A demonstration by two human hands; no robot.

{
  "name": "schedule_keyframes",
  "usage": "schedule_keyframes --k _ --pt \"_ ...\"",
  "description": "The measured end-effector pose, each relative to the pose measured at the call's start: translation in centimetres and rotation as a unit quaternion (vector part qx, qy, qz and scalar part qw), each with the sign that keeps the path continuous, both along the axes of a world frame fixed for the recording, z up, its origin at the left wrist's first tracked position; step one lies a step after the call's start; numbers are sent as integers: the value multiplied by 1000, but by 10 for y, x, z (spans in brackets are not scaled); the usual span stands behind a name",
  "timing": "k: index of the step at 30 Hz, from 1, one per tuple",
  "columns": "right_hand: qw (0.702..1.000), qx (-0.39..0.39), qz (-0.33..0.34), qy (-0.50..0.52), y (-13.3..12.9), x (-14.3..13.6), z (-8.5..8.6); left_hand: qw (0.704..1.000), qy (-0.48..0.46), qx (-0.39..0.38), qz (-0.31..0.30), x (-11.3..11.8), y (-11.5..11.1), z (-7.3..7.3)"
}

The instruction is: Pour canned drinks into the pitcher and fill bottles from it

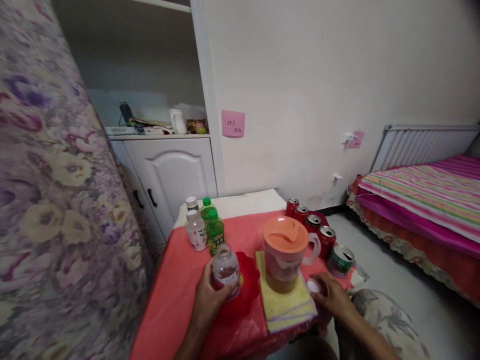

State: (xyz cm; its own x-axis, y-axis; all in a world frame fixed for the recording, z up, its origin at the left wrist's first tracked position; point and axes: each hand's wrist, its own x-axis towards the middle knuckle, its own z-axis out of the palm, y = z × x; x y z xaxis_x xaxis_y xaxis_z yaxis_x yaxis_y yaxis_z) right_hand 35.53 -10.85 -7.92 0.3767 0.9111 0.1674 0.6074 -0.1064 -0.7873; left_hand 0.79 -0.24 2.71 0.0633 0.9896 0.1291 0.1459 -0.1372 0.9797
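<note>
My left hand (210,297) was curled round a clear plastic bottle (226,267), its open mouth upward and its pale label partly under my thumb; I couldn't tell whether the reddish tint inside was contents or the tray showing through. My right hand (333,292) was nearly closed, fingers and thumb pinching a small white cap (313,286) at the table's near right side, part of its rim hidden by the fingertips. Both my forearms ran out of sight at the bottom. Beneath the bottle lay a scalloped red tray (250,300), its left part covered by my hand. Between my hands a translucent pitcher (283,265) with an orange lid (285,235) stood on a folded yellow towel (287,310), its contents too cloudy to make out. Just past its handle, a green can (340,261) ended a row of four red cans (327,240), some partly overlapped. Beyond my left hand stood two green bottles (216,232) and two white-capped bottles (197,232), the rear ones partly blocked. Farther off, the writing on a pink note (233,123) was hard to read, and the right edge cut off the bed (416,187).
</note>
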Motion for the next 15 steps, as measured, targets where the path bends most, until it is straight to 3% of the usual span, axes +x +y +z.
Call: schedule_keyframes --k 5,9,15 --pt "1000 11 -28 7 -4 -4 5 1000 -9 5 -13 -1 -2 -1" --pt "997 20 -17 68 -23 -18 15 1000 -17 0 -9 -2 -5 3" --pt "967 31 142 211 -41 -79 49 1000 -20 2 -19 -1 -8 0"
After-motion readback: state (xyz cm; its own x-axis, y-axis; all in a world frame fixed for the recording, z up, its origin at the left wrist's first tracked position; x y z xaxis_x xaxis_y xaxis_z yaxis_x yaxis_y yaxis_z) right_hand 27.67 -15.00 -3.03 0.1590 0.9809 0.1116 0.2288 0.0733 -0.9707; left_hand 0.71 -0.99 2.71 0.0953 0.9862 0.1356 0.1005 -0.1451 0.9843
